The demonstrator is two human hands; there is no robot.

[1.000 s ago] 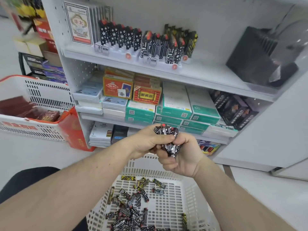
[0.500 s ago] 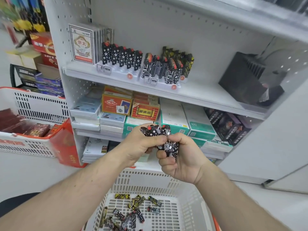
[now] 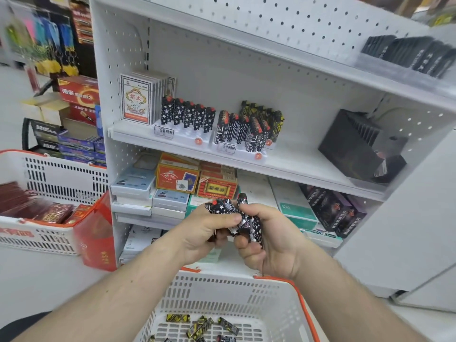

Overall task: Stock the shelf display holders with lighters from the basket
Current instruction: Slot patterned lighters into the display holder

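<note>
A bunch of black patterned lighters [image 3: 243,217] with red tops sits between both hands, in front of the lower shelf. My right hand [image 3: 271,240] grips the bunch from the right. My left hand [image 3: 204,233] pinches the star-patterned lighters at the bunch's left side. Below, the white basket [image 3: 229,294] with orange rim holds several loose lighters [image 3: 202,325]. On the middle shelf, a clear display holder [image 3: 182,135] carries a row of star lighters [image 3: 188,116]. A second holder [image 3: 237,150] to its right carries circuit-patterned lighters [image 3: 249,127].
Playing-card packs [image 3: 138,99] stand left of the holders. A black box [image 3: 357,146] sits at the shelf's right. Card and goods boxes [image 3: 197,183] fill the lower shelves. Another white basket [image 3: 56,193] with red packets and a red bag [image 3: 98,233] stand at left.
The view has tilted upward, showing more of the upper shelves and less of the basket. Both hands have stayed together on the lighter bunch, with the left fingers shifting on the star lighters.
</note>
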